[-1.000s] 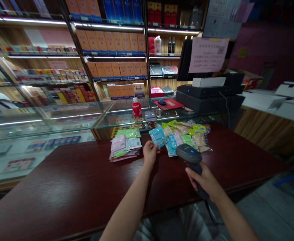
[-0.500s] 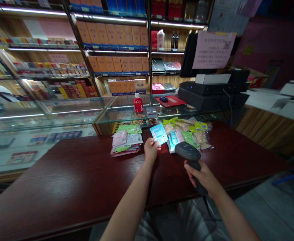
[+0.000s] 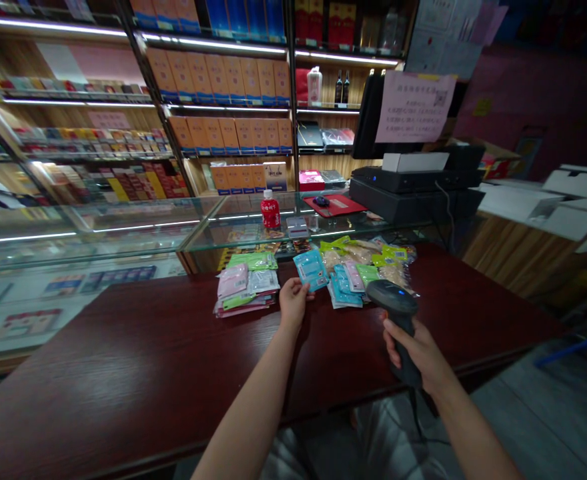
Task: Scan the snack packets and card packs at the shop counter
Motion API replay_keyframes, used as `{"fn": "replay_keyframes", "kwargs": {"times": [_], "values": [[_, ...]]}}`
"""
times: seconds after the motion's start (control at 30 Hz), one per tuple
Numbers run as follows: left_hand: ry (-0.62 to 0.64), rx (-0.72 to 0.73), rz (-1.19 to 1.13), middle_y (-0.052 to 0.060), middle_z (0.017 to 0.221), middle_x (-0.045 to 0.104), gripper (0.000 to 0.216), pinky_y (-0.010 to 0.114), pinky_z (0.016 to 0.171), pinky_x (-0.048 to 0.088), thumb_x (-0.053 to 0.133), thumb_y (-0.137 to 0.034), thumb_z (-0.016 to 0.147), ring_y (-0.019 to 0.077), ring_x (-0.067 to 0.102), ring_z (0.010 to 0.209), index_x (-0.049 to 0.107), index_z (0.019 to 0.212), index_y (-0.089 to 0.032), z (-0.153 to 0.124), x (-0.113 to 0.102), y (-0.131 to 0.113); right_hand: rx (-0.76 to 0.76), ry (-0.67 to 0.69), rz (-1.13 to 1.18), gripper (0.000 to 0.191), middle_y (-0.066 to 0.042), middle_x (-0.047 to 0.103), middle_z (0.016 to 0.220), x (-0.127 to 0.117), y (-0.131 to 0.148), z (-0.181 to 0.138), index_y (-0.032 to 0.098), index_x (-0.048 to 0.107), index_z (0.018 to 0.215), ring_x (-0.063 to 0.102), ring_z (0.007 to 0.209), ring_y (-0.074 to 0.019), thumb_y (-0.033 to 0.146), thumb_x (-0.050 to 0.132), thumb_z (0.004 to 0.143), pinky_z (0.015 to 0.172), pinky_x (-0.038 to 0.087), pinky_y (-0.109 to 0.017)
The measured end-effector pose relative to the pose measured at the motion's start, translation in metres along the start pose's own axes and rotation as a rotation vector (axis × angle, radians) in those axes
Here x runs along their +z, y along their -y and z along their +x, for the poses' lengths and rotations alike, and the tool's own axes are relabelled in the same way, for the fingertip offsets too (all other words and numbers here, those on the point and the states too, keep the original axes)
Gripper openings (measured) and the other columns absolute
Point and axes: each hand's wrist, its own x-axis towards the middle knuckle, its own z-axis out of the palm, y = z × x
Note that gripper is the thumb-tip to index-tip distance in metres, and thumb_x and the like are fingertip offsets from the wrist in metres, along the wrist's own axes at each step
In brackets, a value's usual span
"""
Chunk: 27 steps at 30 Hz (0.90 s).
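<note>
My left hand [image 3: 294, 301] pinches a blue snack packet [image 3: 311, 270] by its lower corner, tilted above the table. In my right hand [image 3: 413, 350] is a black barcode scanner [image 3: 392, 298], gripped by its handle, with a small blue light on top. Left of my left hand lies a stack of pink, green and white packets [image 3: 248, 285]. Between the hands sits a pile of blue, pink and green packets [image 3: 347, 283]. Behind that pile are clear and yellow-green bags [image 3: 396, 257] of a pale food.
The dark red wooden table [image 3: 138, 373] meets a glass counter [image 3: 203, 233]. On the glass stand a red bottle [image 3: 270, 210] and a mouse [image 3: 321, 201] on a red mat. A monitor [image 3: 366, 117] and black cash register [image 3: 413, 193] are at back right. Shelves of boxes [image 3: 223, 77] line the wall.
The scanner has moved right, away from the blue packet, and its blue light now shows. My left hand still holds the packet in nearly the same place; the view has shifted slightly.
</note>
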Motion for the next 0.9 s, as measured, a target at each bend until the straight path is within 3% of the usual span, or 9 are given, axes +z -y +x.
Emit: {"fn": "replay_keyframes", "kwargs": {"times": [0.17,0.3,0.47,0.6,0.7,0.83,0.9], "values": [[0.089,-0.112,-0.055,0.001,0.066,0.066,0.045,0.021,0.054,0.052,0.082,-0.043,0.056,0.0106,0.063,0.054,0.06,0.08,-0.013,-0.005,0.009,-0.01,-0.014,-0.026,0.048,0.044,0.007,0.051,0.052,-0.017,0.003,0.0,0.019,0.056,0.094,0.043,0.034,-0.0068,0.047,0.079,0.068,0.032,0.033,-0.018],[0.175,-0.234,-0.038,0.002,0.062,0.065,0.036,0.022,0.054,0.051,0.082,-0.034,0.058,0.0111,0.062,0.052,0.059,0.075,-0.013,-0.006,0.038,-0.016,-0.023,-0.093,0.078,0.046,0.007,0.051,0.053,-0.024,0.006,0.001,0.02,0.057,0.093,0.042,0.034,-0.0061,0.048,0.08,0.066,0.032,0.032,-0.017],[0.126,-0.274,0.148,-0.001,0.056,0.059,0.019,0.024,0.054,0.049,0.07,-0.022,0.07,0.0129,0.061,0.051,0.052,0.068,-0.016,0.001,0.073,-0.013,-0.022,-0.098,0.096,0.046,0.007,0.051,0.054,-0.026,0.01,0.0,0.02,0.057,0.092,0.042,0.035,-0.0062,0.048,0.081,0.065,0.032,0.032,-0.017],[0.017,-0.085,0.604,0.0,0.058,0.057,0.024,0.027,0.058,0.044,0.07,-0.028,0.071,0.0168,0.06,0.058,0.05,0.062,-0.019,0.0,0.079,-0.009,-0.024,-0.076,0.096,0.044,0.007,0.051,0.053,-0.027,0.01,0.0,0.02,0.056,0.091,0.042,0.035,-0.0069,0.048,0.08,0.066,0.032,0.033,-0.018],[-0.016,0.097,0.877,0.004,0.071,0.06,0.018,0.032,0.068,0.045,0.07,-0.034,0.073,0.0214,0.061,0.072,0.059,0.07,-0.02,-0.008,0.075,-0.01,-0.032,-0.092,0.097,0.045,0.007,0.051,0.053,-0.028,0.009,0.001,0.02,0.055,0.091,0.041,0.034,-0.0071,0.049,0.08,0.066,0.031,0.032,-0.018],[0.107,0.432,1.036,0.009,0.101,0.06,0.031,0.039,0.087,0.042,0.071,-0.038,0.074,0.0267,0.055,0.098,0.067,0.101,-0.024,-0.016,0.072,-0.011,-0.032,-0.109,0.096,0.046,0.007,0.05,0.053,-0.029,0.007,0.002,0.02,0.056,0.091,0.041,0.034,-0.0072,0.049,0.08,0.065,0.031,0.031,-0.019],[0.194,0.491,1.075,0.011,0.113,0.057,0.038,0.041,0.093,0.04,0.072,-0.041,0.073,0.029,0.05,0.107,0.069,0.108,-0.027,-0.017,0.073,-0.008,-0.031,-0.111,0.099,0.045,0.007,0.05,0.053,-0.029,0.006,0.002,0.021,0.056,0.091,0.041,0.034,-0.0069,0.049,0.08,0.065,0.031,0.031,-0.018]]}}
